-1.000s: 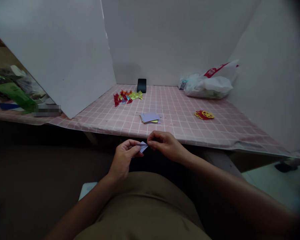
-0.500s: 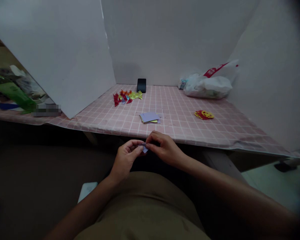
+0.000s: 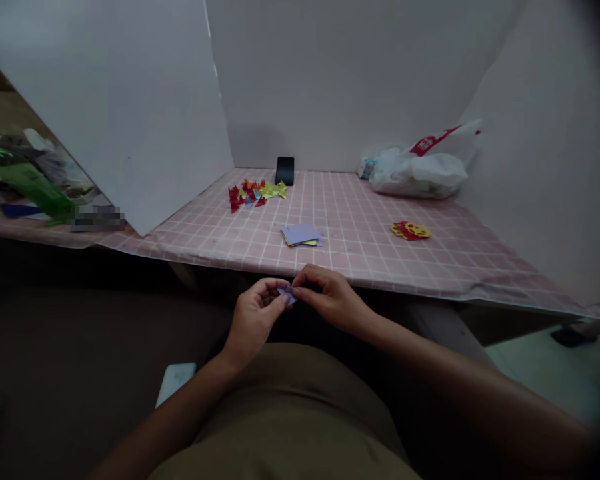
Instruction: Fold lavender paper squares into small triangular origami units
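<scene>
Between my two hands, just off the table's front edge, is a small piece of lavender folded paper (image 3: pixel 289 295). My left hand (image 3: pixel 257 312) pinches it from the left with thumb and fingers. From the other side, the thumb and fingertips of my right hand (image 3: pixel 325 295) grip its right part. The fingertips cover some of the paper, so its full shape is hidden. Beyond my hands lies a stack of square paper sheets (image 3: pixel 300 233), lavender on top with yellow showing below. Farther back sits a heap of folded paper pieces (image 3: pixel 253 193) in red, orange and yellow.
A dark phone (image 3: pixel 285 171) leans against the back panel. Yellow and red cut-out shapes (image 3: pixel 410 231) and a white plastic bag (image 3: pixel 420 175) are on the right. White panels (image 3: pixel 175 120) enclose the checkered table (image 3: pixel 360 247). A white device (image 3: pixel 177 381) lies beside my left forearm.
My fingers have shifted slightly on the lavender paper, and more of its left side shows now. The whole view has moved a little; the table items stay in place.
</scene>
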Motion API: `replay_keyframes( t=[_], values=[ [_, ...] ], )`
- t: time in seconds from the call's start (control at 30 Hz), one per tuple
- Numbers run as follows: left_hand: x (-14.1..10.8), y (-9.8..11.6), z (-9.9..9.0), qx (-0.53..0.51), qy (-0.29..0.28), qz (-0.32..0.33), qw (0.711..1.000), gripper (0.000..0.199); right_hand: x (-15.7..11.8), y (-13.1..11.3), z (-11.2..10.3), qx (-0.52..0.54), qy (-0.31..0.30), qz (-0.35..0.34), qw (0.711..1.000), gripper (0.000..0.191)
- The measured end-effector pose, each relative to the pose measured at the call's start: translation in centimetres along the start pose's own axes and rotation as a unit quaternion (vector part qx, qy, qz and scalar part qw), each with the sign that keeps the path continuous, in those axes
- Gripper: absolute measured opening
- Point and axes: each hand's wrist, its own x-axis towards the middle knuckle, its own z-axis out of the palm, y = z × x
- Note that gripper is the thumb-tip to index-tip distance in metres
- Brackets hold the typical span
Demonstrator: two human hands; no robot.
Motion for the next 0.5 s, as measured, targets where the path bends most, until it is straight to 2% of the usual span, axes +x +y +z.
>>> replay_keyframes(
  t=[0.5],
  values=[
    [-0.30,0.04,0.36,0.054,0.026,0.025,0.998,0.015,-0.30,-0.09,1.05,-0.084,0.030,-0.051,0.995,0.013]
  ],
)
